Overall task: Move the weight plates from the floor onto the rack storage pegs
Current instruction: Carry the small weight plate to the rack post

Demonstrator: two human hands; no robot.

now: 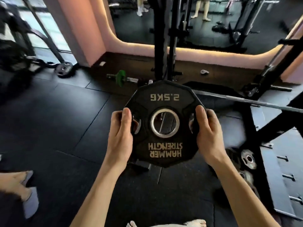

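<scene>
The left hand [120, 133] grips the weight plate [164, 123] at its 9 o'clock edge, fingers curled through the grip slot, and the right hand [209, 133] grips likewise at 3 o'clock, holding the plate off the floor [57, 120] at frame centre. Marked 2.5KG, the plate is judged light, rigid and not fragile; its two side slots are the natural hold. It is black and many-sided, with pale lettering reading upside down and a steel-ringed centre bore for a peg.
</scene>
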